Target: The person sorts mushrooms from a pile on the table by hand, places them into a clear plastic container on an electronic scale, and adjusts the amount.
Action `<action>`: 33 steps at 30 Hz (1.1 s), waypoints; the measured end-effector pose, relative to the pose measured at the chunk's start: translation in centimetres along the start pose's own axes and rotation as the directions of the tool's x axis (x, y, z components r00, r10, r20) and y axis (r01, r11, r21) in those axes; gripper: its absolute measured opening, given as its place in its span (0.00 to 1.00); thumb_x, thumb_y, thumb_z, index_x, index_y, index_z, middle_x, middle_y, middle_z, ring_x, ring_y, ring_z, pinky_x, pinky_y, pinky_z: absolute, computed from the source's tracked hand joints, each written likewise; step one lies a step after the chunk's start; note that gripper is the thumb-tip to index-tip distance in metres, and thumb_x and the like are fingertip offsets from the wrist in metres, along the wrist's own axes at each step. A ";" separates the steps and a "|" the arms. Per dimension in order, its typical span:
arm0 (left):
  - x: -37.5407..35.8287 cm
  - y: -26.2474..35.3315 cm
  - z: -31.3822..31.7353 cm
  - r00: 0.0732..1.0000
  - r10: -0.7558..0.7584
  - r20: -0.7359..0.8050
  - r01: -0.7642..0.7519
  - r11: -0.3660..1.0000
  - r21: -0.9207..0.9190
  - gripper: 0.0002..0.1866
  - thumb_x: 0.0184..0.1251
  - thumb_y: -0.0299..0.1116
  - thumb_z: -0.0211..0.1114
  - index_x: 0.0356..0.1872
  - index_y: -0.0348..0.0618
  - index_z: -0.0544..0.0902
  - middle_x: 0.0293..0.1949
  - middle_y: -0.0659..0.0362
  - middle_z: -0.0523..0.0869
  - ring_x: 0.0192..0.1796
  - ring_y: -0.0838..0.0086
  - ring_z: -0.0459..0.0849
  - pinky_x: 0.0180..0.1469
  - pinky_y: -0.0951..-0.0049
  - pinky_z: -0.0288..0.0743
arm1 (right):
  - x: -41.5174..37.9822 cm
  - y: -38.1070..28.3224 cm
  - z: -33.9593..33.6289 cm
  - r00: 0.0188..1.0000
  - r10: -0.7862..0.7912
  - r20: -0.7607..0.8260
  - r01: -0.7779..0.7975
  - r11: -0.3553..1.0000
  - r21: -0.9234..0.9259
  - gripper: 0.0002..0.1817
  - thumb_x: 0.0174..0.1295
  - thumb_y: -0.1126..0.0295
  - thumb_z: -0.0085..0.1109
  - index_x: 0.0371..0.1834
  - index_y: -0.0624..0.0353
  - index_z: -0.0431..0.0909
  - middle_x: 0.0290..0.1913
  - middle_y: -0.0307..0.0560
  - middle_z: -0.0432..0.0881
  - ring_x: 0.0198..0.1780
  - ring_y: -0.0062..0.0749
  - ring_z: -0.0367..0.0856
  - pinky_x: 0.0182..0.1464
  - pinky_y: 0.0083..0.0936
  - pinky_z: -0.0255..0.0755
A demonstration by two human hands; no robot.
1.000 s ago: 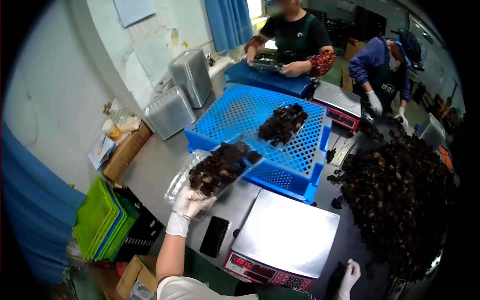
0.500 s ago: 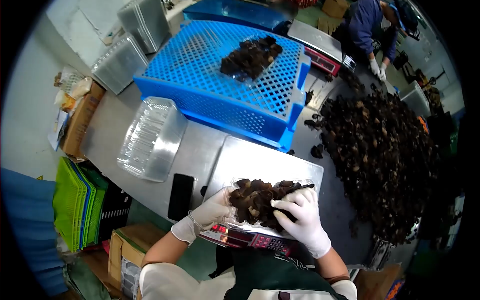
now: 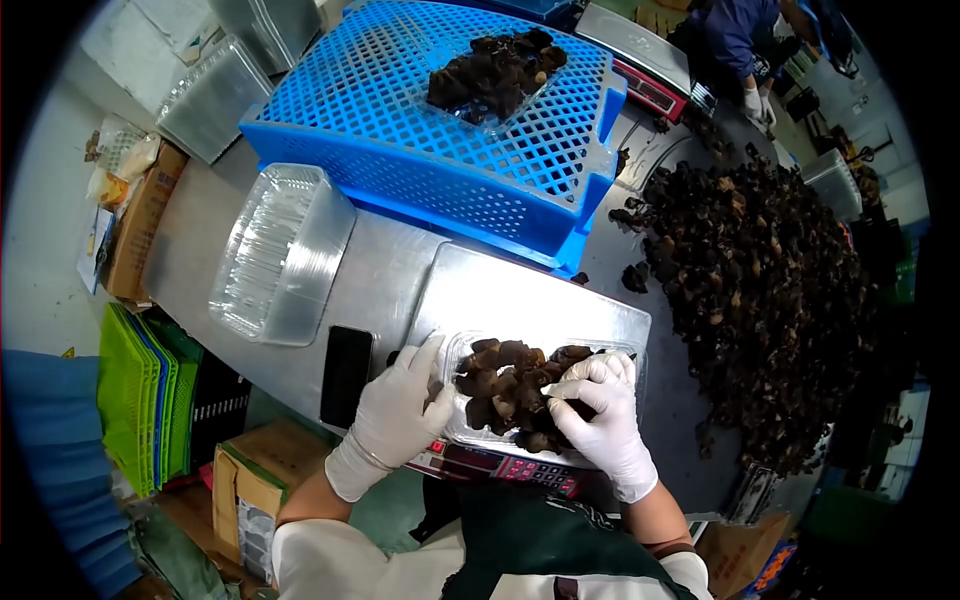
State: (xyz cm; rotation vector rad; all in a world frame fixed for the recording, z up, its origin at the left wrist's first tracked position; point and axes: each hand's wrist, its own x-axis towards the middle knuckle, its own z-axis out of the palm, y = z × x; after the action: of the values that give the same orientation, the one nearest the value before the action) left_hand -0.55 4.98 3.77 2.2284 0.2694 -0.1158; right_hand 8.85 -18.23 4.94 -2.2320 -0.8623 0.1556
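On the steel weighing scale (image 3: 530, 290) sits a clear plastic tray (image 3: 447, 365) heaped with dark brown wood ear mushrooms (image 3: 505, 385). My left hand (image 3: 395, 405), in a white glove, is at the tray's left end with thumb and fingers apart, holding nothing. My right hand (image 3: 600, 415), gloved as well, bends its fingers over the right end of the heap and pinches some mushrooms; its fingertips are partly hidden. The scale's display and red keypad (image 3: 540, 474) show below the tray.
A blue crate (image 3: 430, 190) bears another filled tray (image 3: 495, 85). Stacked clear trays (image 3: 280, 255) and a black phone (image 3: 347, 375) lie left. A large mushroom pile (image 3: 760, 310) covers the right side. A co-worker's gloved hands (image 3: 757, 105) are at back right, near a second scale (image 3: 635, 50).
My left hand has opened and shifted from the tray's lower left side to its upper left edge. My right hand stays over the mushrooms. The view has tilted slightly.
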 end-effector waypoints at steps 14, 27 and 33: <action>0.4 0.0 0.2 0.918 0.314 -0.241 -0.254 0.934 0.252 0.25 0.51 0.21 0.63 0.55 0.40 0.77 0.55 0.50 0.74 0.57 0.54 0.73 0.61 0.62 0.68 | -14.4 3.8 -10.2 0.866 0.491 0.098 -0.500 0.835 0.230 0.02 0.44 0.77 0.63 0.23 0.60 0.81 0.31 0.43 0.84 0.42 0.36 0.82 0.52 0.30 0.71; 1.3 3.4 0.9 0.874 0.485 -0.026 -0.462 0.848 0.260 0.11 0.51 0.28 0.71 0.38 0.45 0.85 0.35 0.60 0.77 0.43 0.61 0.75 0.47 0.64 0.70 | -19.8 4.1 -6.9 0.791 0.610 0.040 -0.577 0.766 -0.284 0.11 0.54 0.68 0.63 0.39 0.60 0.84 0.37 0.46 0.84 0.44 0.43 0.79 0.54 0.36 0.68; 0.4 2.8 2.9 0.893 0.443 0.079 -0.434 0.802 0.410 0.14 0.47 0.33 0.74 0.38 0.46 0.85 0.40 0.59 0.75 0.47 0.60 0.73 0.51 0.61 0.69 | -15.8 3.6 -5.2 0.927 0.375 -0.031 -0.372 0.900 -0.228 0.13 0.52 0.71 0.63 0.41 0.60 0.82 0.37 0.47 0.83 0.43 0.44 0.79 0.55 0.37 0.68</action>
State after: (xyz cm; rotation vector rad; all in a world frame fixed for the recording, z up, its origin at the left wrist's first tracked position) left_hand 0.49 1.06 4.08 2.6601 -0.3013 0.1156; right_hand 0.44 -33.05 4.07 -2.6029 -0.4651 0.2622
